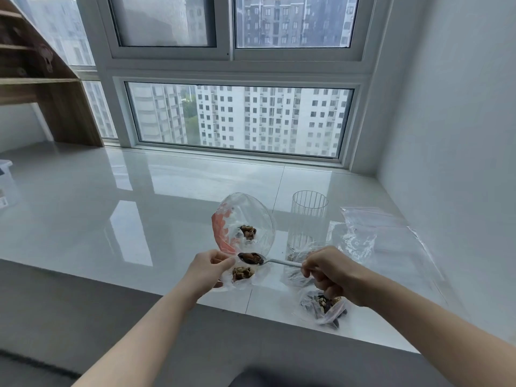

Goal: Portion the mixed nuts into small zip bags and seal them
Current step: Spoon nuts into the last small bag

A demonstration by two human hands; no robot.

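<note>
My left hand (208, 268) holds a small clear zip bag (245, 219) by its near rim, mouth wide open, a red strip along its left edge. Some nuts (248, 231) lie inside it. My right hand (325, 270) grips the handle of a metal spoon (251, 258); its bowl, loaded with mixed nuts, is at the bag's mouth. Below the spoon another small heap of nuts (242, 273) shows through clear plastic. A filled small bag of nuts (324, 305) lies on the sill under my right wrist.
A tall ribbed clear glass (308, 219) stands right of the open bag, with a few nuts at its base. Empty zip bags (385, 236) lie flat on the glossy white sill (139, 205) at the right, near the wall. A plastic box (5, 185) sits far left.
</note>
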